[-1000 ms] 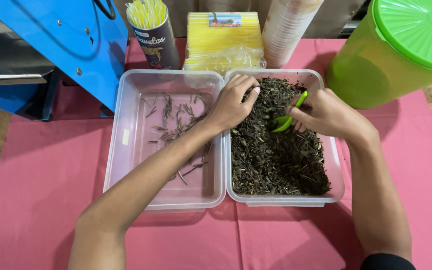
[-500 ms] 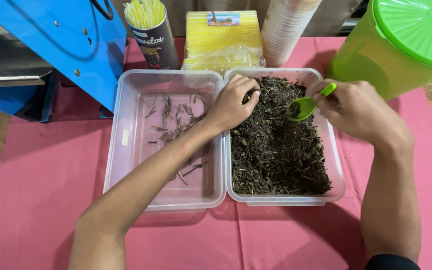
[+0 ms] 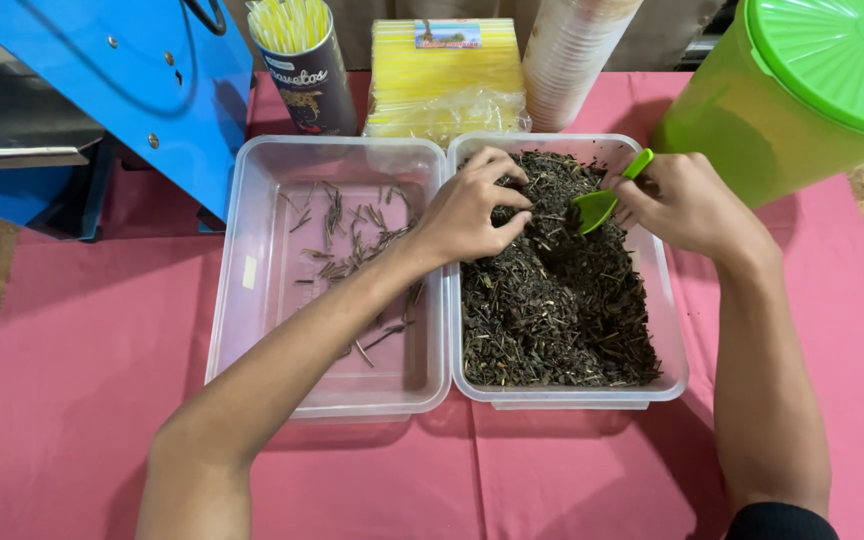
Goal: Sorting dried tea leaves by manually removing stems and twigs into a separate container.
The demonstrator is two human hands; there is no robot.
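The right hand (image 3: 687, 205) has come up from the middle of the dark leaves to the far right corner of the right tub (image 3: 667, 375), fingers closed round a small green scoop (image 3: 602, 200) whose blade now hangs just over the heap instead of digging in it. The left hand (image 3: 472, 205) has hardly shifted: it rests on the leaves (image 3: 552, 310) at the tub's far left corner, fingertips drawn together in them, though I cannot tell what they pinch. So the picking looks to be going on, the scoop turning leaves over. The left tub (image 3: 252, 330), touching the right one, holds only scattered stems (image 3: 347, 240). Behind, a straw cup (image 3: 307, 65), a yellow pack (image 3: 447, 85), stacked cups (image 3: 572, 55) and a green bin (image 3: 782, 100) crowd the far edge; the pink cloth (image 3: 82, 370) lies open at the near edge.
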